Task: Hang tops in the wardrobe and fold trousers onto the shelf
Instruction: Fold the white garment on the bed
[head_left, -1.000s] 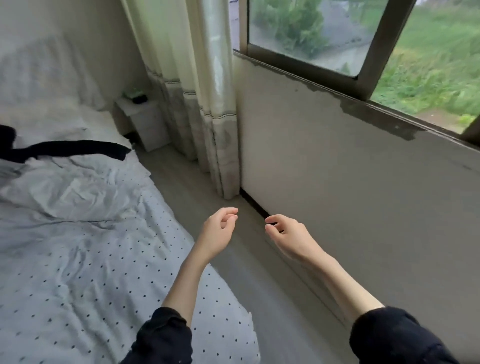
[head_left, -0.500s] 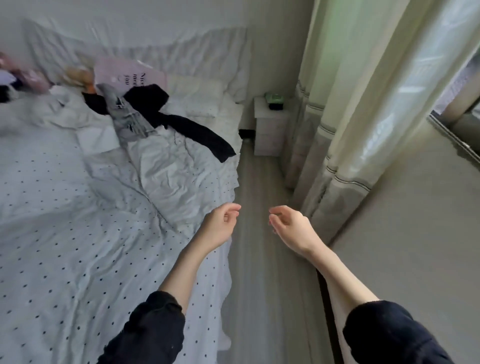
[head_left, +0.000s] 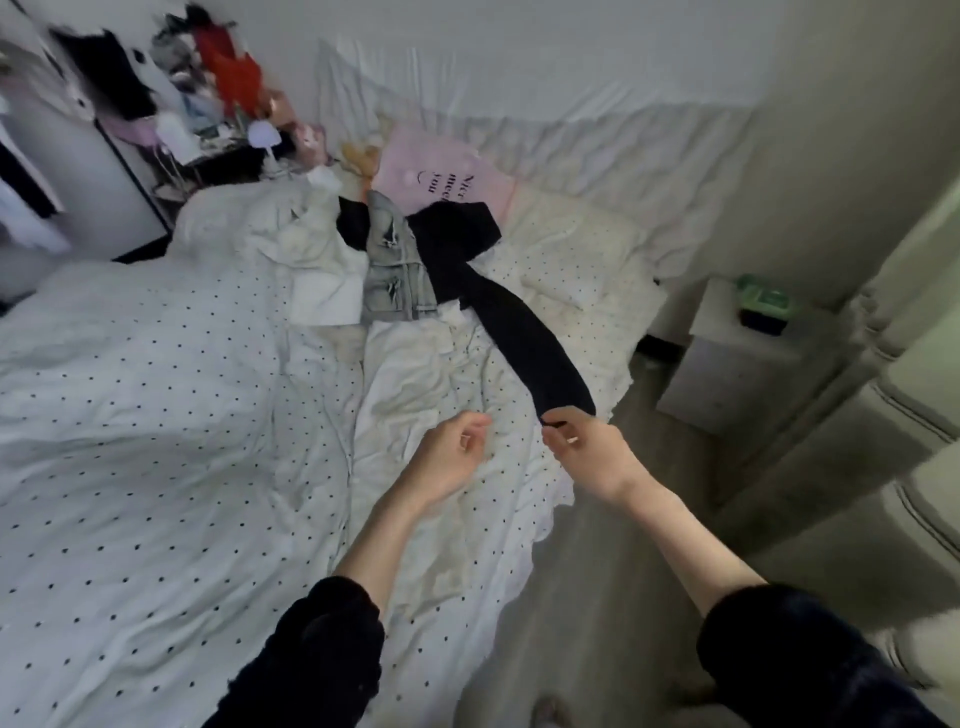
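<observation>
A long black garment (head_left: 498, 306) stretches across the bed from the pillows toward me. My right hand (head_left: 582, 447) pinches its near end at the bed's right edge. Beside it, my left hand (head_left: 447, 452) hovers over the sheet with fingers loosely curled and holds nothing. Grey denim trousers (head_left: 397, 270) lie crumpled next to the black garment. A white garment (head_left: 322, 265) lies to their left.
The bed (head_left: 156, 441) with its dotted white sheet fills the left and middle. A pink cushion (head_left: 447, 176) leans at the head. A white nightstand (head_left: 727, 353) stands right of the bed, a curtain (head_left: 893, 364) beyond it. Cluttered shelves (head_left: 208, 104) stand at the far left.
My view swung left from the window wall to the bed. Both hands reached forward over the bed, and my right hand took hold of the black garment's end.
</observation>
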